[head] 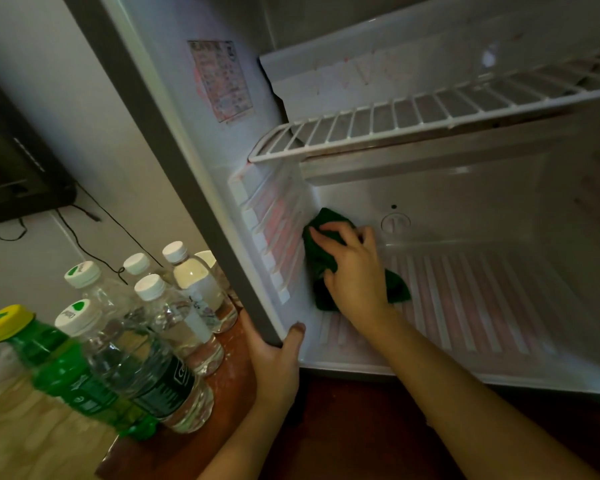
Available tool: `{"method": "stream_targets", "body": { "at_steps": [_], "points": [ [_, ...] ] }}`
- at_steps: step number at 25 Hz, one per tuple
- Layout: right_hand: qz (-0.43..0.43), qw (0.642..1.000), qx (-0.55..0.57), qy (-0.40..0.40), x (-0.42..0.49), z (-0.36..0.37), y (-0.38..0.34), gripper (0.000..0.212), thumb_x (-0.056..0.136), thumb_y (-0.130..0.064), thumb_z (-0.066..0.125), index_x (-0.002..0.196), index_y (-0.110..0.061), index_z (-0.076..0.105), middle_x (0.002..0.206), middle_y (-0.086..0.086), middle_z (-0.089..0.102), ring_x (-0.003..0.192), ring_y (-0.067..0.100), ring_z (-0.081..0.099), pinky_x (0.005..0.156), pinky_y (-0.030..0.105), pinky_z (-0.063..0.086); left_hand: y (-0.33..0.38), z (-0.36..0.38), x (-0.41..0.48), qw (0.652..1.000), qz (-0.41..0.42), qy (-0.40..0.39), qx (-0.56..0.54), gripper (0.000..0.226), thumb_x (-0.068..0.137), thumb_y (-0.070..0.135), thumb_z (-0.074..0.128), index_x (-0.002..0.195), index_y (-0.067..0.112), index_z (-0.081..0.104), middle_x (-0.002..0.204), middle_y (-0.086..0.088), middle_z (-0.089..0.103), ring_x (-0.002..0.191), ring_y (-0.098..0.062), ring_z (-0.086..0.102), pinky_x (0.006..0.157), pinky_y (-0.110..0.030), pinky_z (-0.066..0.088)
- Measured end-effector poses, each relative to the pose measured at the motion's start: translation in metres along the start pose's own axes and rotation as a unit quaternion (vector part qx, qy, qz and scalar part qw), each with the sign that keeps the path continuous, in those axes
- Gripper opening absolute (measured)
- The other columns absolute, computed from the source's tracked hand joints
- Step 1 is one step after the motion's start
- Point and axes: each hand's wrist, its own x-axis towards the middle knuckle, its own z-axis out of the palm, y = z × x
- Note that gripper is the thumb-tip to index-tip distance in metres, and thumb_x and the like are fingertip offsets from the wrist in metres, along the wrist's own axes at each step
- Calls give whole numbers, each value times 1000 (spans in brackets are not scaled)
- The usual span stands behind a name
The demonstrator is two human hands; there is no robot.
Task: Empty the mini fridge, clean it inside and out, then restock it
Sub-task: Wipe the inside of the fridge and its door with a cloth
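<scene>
The mini fridge stands open and holds nothing on its ribbed floor or on its white wire shelf. My right hand is inside at the lower left corner and presses a dark green cloth against the left inner wall and floor, fingers spread over it. My left hand grips the bottom of the fridge's grey left front edge, thumb wrapped round onto the inner side.
Several bottles stand on the floor left of the fridge: clear water bottles with white caps and a green bottle with a yellow cap. A dark device with trailing cables sits against the wall at far left. A label sticks to the fridge's inner wall.
</scene>
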Motion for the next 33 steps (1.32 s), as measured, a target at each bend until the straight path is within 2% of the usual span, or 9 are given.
{"method": "stream_targets", "body": {
  "at_steps": [2,4,7,11,15,20,24,29,33],
  "points": [
    [2,1000,0,-3,-3,2,-1,64,64,9,66,123,-14,63,120,5,61,95,35,48,68,45,54,-1,-1,0,1000,-1,3,2,98,57,41,71,143,26,28,133,-5,49,118,-17,52,97,-43,48],
    [-10,999,29,-14,-19,-2,-8,67,66,6,62,129,-16,57,122,1,61,97,28,47,70,40,52,-2,-2,1,1000,3,-3,4,94,58,41,71,141,28,30,131,-4,50,115,-15,53,96,-43,49],
    [61,990,125,-28,-32,-12,-13,70,70,9,57,131,-26,51,127,-7,57,105,18,44,85,30,45,-2,-3,0,1000,5,-23,-2,84,58,42,71,133,40,32,125,2,52,110,-9,56,91,-40,52],
    [34,997,66,0,-19,-4,-7,65,69,14,57,124,-21,62,130,-3,56,102,23,44,86,26,40,-4,-4,2,1000,4,-14,11,91,60,41,72,140,34,29,133,-2,48,118,-16,52,98,-49,48],
    [41,998,49,-28,-3,-1,1,68,68,15,54,126,-21,57,129,0,54,105,24,42,89,30,41,-6,-2,2,1000,4,-15,14,96,60,42,71,144,31,25,134,-4,47,119,-17,51,99,-50,47],
    [29,998,49,-26,-4,0,6,73,69,15,54,130,-23,54,130,-2,55,103,20,40,88,27,39,-3,-2,2,1000,10,-20,4,94,61,39,71,144,28,27,133,-4,48,118,-16,52,98,-48,48],
    [26,998,43,-27,-3,-1,7,73,70,16,55,131,-23,55,129,-1,55,103,23,40,87,26,37,1,-1,1,1000,20,-23,5,93,61,41,70,142,34,26,135,-3,46,119,-12,51,100,-43,47],
    [16,999,36,-13,7,-3,4,64,67,17,59,119,-19,65,120,0,59,102,24,41,85,33,45,2,-2,1,999,33,-18,-4,85,63,37,72,131,55,25,138,0,43,123,-10,48,102,-36,45],
    [5,998,61,-8,-22,-10,-14,66,65,17,58,118,-22,65,119,-6,58,104,15,37,88,22,37,6,0,0,998,62,-25,-23,77,68,13,68,128,44,29,127,11,46,110,13,48,86,-4,42]
  ]
}}
